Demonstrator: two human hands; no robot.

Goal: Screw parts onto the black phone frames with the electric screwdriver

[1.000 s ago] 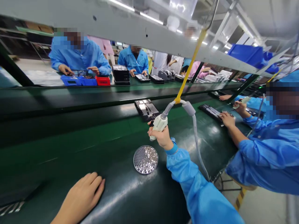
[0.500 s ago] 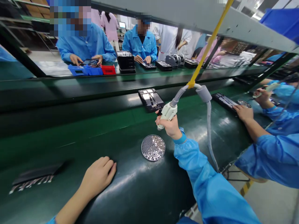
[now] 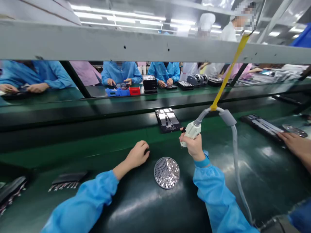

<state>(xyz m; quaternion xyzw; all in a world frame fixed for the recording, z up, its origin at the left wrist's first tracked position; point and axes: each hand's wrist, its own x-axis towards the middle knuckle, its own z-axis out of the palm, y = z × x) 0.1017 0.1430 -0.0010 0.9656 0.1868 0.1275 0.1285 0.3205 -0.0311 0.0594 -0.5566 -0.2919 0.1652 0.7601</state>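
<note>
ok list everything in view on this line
belt: 1, dark green, running under everything
device housing: 2, black with silver panels, on the belt ahead and to the right
perforated dish: 2, silver, one between the hands, one far right
handheld tool: 1, white, in the right hand
hose: 1, grey, running from the tool
strap: 1, yellow, rising from the hose
bins: 3, two blue and one red, across the line
co-workers: 3, blue smocks, across the line
left hand: 1, resting on the belt, empty
right hand: 1, gripping the tool

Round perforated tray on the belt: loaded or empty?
Loaded: the round perforated tray holds small silver parts across most of its surface, with bare holes at upper left.
</note>
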